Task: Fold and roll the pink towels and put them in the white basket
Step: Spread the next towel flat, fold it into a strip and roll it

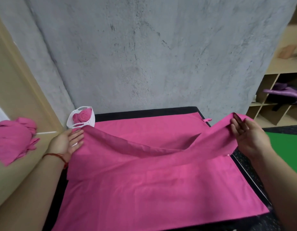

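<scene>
The pink towel [144, 189] lies spread flat, one edge raised, sagging; white basket [93, 121] at ten o'clock holds a rolled towel [84, 116].

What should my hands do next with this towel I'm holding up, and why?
Probably draw both hands apart to take up the slack before laying the edge down. The left hand and right hand hold a lifted edge of the pink towel, which sags between them over the black table, so the fold would likely wrinkle.
</scene>
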Demonstrator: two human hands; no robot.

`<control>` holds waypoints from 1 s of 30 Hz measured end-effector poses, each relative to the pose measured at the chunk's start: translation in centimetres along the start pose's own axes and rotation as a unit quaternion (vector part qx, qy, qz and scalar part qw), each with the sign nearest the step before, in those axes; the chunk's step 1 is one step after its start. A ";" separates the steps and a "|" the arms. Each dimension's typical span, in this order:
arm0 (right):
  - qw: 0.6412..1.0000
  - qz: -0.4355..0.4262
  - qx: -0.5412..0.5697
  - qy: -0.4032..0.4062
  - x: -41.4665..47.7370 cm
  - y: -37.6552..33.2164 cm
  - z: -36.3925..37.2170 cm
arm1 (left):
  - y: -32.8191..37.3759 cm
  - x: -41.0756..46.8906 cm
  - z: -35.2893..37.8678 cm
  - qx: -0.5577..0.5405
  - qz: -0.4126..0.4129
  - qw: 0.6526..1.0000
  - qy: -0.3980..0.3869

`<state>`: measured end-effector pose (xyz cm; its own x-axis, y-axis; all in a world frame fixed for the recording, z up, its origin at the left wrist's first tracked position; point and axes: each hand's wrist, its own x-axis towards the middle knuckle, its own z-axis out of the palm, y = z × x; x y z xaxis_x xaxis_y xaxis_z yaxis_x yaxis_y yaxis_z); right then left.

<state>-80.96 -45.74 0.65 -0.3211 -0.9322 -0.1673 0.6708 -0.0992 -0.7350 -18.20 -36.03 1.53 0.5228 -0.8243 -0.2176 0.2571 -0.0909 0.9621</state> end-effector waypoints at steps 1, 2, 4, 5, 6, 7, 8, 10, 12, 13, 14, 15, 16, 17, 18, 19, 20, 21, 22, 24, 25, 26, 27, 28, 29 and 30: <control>1.000 -0.005 -0.002 0.000 1.3 0.1 0.7 | 0.0 1.7 0.5 0.008 0.001 1.000 0.010; 1.000 -0.007 -0.003 0.002 2.8 0.3 1.5 | -0.1 3.3 1.0 0.010 0.003 1.000 0.017; 1.000 -0.015 -0.005 0.003 5.3 0.9 3.0 | 0.0 6.4 2.1 0.015 0.006 0.999 0.030; 1.000 -0.014 -0.007 0.004 6.8 1.1 3.7 | 0.1 8.0 2.5 0.021 0.006 0.999 0.039; 1.000 -0.016 -0.008 0.002 8.5 1.3 4.5 | 0.0 9.9 3.0 0.026 0.007 0.999 0.039; 1.000 -0.018 -0.014 -0.001 10.2 1.6 5.2 | -0.1 11.4 3.5 0.032 0.004 0.998 0.046; 1.000 -0.020 -0.014 -0.012 12.5 2.2 5.9 | -0.3 13.4 4.0 0.024 0.002 0.999 0.045; 0.998 -0.038 -0.038 -0.023 15.8 3.1 7.8 | -1.0 16.7 4.8 0.025 -0.011 0.999 0.019; 0.994 -0.045 -0.092 -0.048 19.1 4.7 9.7 | -2.4 20.6 5.5 0.048 -0.014 0.999 -0.005; 0.990 -0.037 -0.119 -0.060 20.7 5.9 10.5 | -3.4 22.4 5.9 0.068 -0.019 0.997 -0.013; 0.987 -0.038 -0.141 -0.066 21.4 7.1 11.6 | -4.3 23.4 6.3 0.084 -0.032 0.996 -0.024; 0.983 -0.044 -0.168 -0.066 22.8 8.6 12.2 | -5.5 24.6 6.8 0.096 -0.041 0.994 -0.017; 0.978 -0.054 -0.197 -0.050 24.5 10.5 12.3 | -7.2 26.4 6.9 0.108 -0.040 0.993 0.014; 0.971 -0.058 -0.229 -0.039 26.5 12.6 11.8 | -8.5 27.8 7.4 0.110 -0.036 0.992 0.050; 0.960 -0.055 -0.272 -0.031 28.5 14.7 10.9 | -9.7 29.1 7.7 0.118 -0.027 0.991 0.064; 0.943 -0.049 -0.327 -0.028 30.1 16.9 9.9 | -10.9 30.1 8.2 0.116 -0.029 0.991 0.067; 0.917 -0.056 -0.393 -0.021 31.1 18.7 8.9 | -11.8 30.4 8.9 0.107 -0.028 0.991 0.073; 0.871 -0.084 -0.484 -0.019 31.5 20.4 8.0 | -12.7 30.5 9.1 0.094 -0.012 0.992 0.088; 0.802 -0.130 -0.583 -0.021 31.6 21.9 7.0 | -13.5 30.3 9.3 0.089 0.018 0.990 0.111; 0.690 -0.212 -0.691 -0.044 30.6 23.8 5.7 | -14.6 30.3 9.0 0.088 0.074 0.984 0.139; 0.666 -0.236 -0.706 -0.055 30.4 24.4 5.5 | -14.9 30.5 8.8 0.081 0.087 0.983 0.140; 0.650 -0.251 -0.714 -0.059 30.4 24.8 5.3 | -15.2 30.6 8.6 0.072 0.092 0.983 0.141; 0.637 -0.259 -0.724 -0.060 30.6 25.0 5.4 | -15.3 30.7 8.6 0.064 0.089 0.983 0.146; 0.626 -0.266 -0.731 -0.052 31.0 25.2 5.4 | -15.3 30.8 8.5 0.056 0.079 0.984 0.150; 0.619 -0.272 -0.735 -0.040 31.3 25.3 5.3 | -15.1 30.9 8.5 0.051 0.062 0.985 0.153; 0.609 -0.280 -0.742 -0.028 31.4 25.4 5.2 | -14.8 31.3 8.4 0.049 0.039 0.987 0.148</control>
<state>-70.56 -79.30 -19.83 -0.1697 -0.9115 0.3747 -0.8885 -0.0230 -0.4582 -12.49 -65.16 -18.16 0.7560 -0.6329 -0.1668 0.1338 -0.1000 0.9860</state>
